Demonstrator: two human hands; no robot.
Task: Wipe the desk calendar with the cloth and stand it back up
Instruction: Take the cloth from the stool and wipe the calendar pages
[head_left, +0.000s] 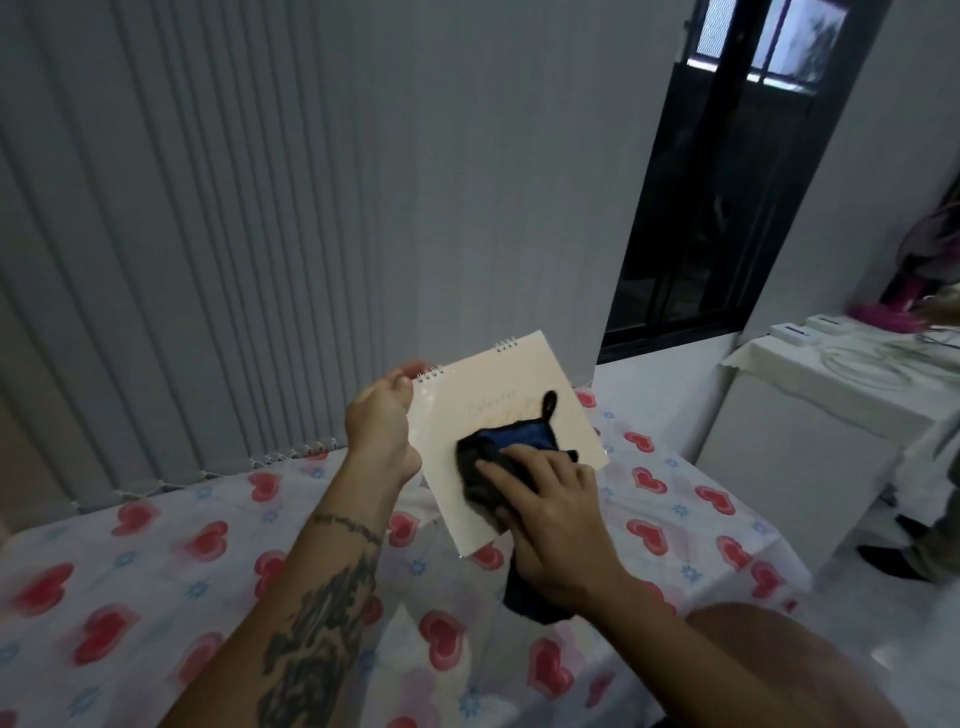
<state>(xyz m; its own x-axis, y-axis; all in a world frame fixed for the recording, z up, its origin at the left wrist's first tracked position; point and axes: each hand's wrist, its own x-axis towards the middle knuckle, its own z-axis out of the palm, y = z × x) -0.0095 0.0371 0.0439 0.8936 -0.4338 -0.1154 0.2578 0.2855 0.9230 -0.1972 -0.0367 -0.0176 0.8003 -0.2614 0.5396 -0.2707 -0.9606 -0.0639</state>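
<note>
The cream desk calendar (467, 415) with a wire spiral along its top edge is held in the air above the table, tilted toward me. My left hand (382, 426) grips its left edge near the spiral. A dark cloth with a blue patch (506, 447) lies pressed flat on the calendar's front. My right hand (550, 514) holds the cloth against the page, and part of the cloth hangs below that wrist.
A table under a white covering with red hearts (156, 571) spreads below my arms. Grey vertical blinds (208, 234) stand behind it. A white cabinet (810, 415) with cables and small boxes is at the right, beside a dark window (727, 182). A person's legs show at the far right edge.
</note>
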